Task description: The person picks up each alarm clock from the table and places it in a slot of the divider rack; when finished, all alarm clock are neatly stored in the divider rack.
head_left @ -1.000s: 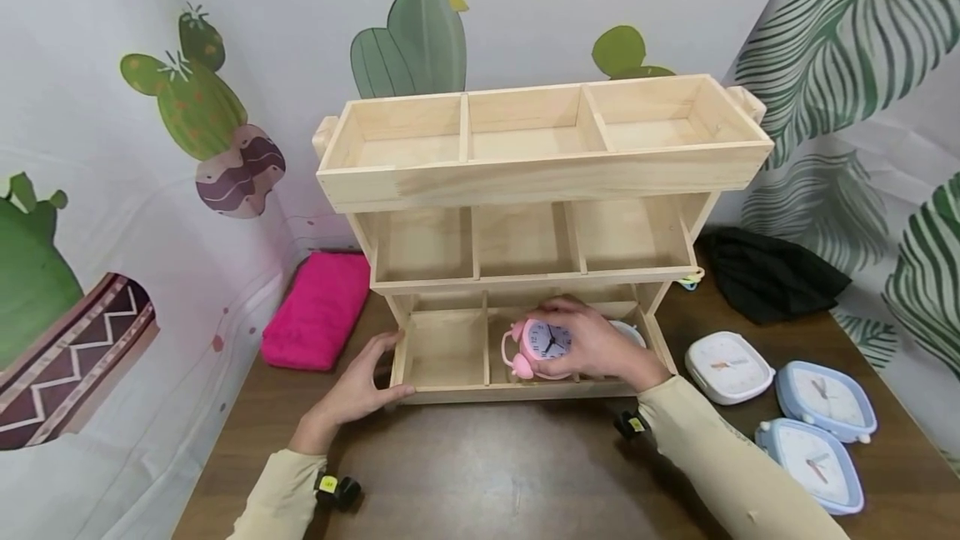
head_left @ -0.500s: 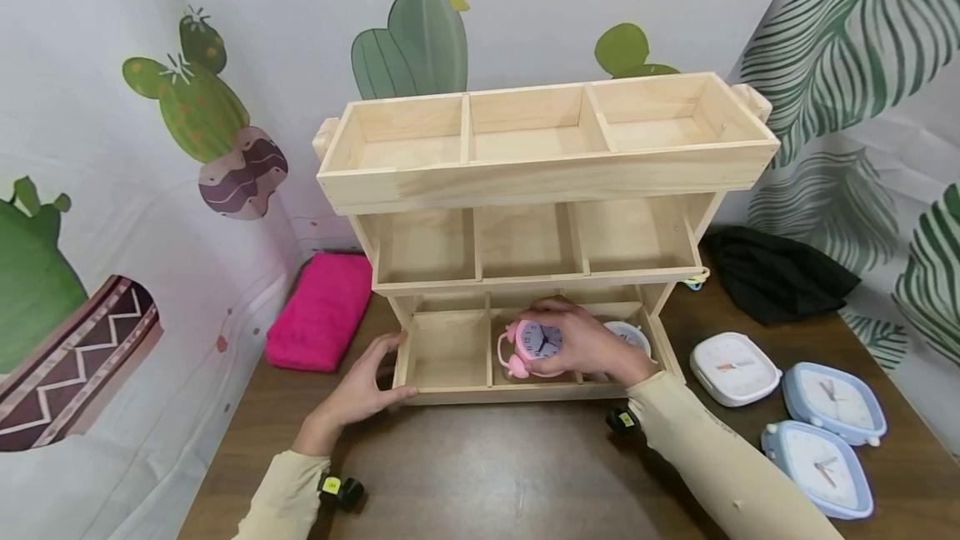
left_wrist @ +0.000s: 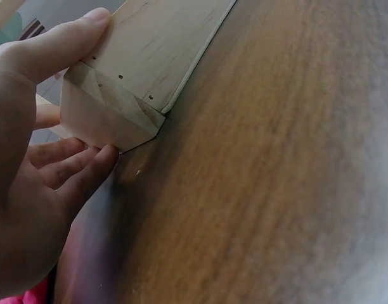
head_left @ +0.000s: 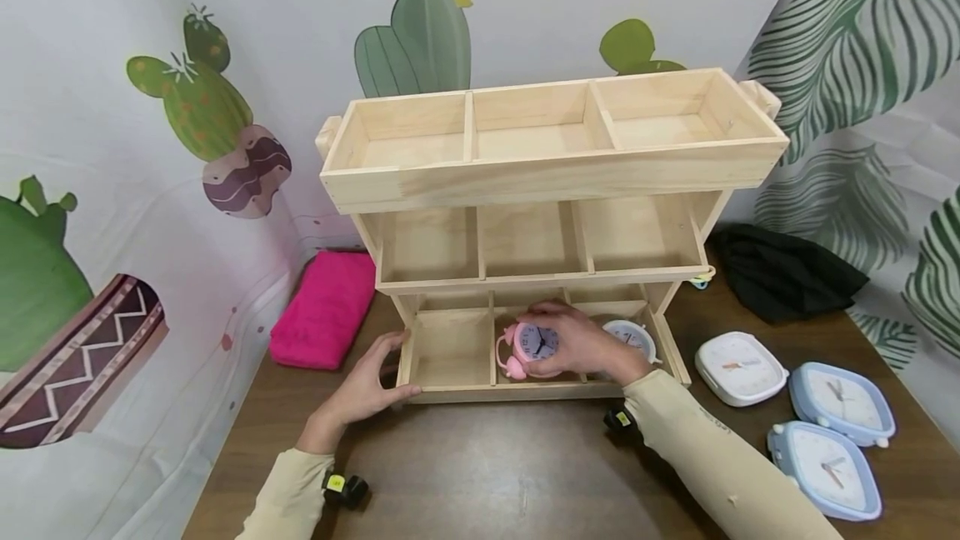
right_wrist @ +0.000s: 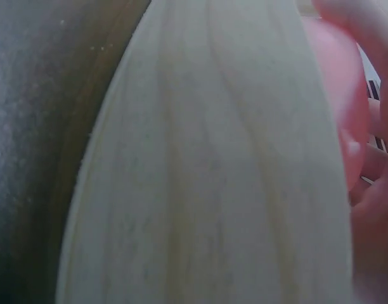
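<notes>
I count one three-tier wooden rack [head_left: 551,177] with three compartments per tier, one pink alarm clock [head_left: 527,348], one white alarm clock [head_left: 632,337] in the bottom right compartment, and on the table [head_left: 487,465] to the right one white square clock [head_left: 739,368] and two blue clocks [head_left: 840,400]. My right hand [head_left: 581,344] is curled around the pink alarm clock in the bottom middle compartment. My left hand [head_left: 367,386], fingers and thumb clasped, grips the rack's near left corner.
</notes>
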The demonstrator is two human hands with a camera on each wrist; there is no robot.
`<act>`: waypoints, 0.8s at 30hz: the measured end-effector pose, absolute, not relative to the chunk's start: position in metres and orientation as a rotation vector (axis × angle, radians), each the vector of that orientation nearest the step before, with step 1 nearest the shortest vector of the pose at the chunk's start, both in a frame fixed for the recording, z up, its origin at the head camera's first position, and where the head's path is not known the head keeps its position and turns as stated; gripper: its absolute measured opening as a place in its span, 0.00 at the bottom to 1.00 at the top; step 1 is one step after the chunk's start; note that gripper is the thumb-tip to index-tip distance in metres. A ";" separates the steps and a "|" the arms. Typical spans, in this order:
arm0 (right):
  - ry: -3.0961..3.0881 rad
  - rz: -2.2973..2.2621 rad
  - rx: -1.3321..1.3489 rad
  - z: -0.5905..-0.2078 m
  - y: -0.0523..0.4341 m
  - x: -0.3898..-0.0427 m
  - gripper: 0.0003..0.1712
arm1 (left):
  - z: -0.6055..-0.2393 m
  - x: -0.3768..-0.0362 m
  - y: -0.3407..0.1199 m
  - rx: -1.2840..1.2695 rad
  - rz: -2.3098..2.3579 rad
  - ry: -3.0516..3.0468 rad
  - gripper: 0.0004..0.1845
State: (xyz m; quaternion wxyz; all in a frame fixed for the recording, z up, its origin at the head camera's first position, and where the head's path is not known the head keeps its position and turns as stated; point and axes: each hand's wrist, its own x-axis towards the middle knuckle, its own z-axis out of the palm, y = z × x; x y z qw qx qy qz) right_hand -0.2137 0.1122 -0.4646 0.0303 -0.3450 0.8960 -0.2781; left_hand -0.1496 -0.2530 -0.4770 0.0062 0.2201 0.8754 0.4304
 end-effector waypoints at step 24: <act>2.771 -0.731 -1.119 -0.481 0.109 -0.219 0.50 | -0.478 -0.150 -0.253 0.671 1.333 2.752 0.46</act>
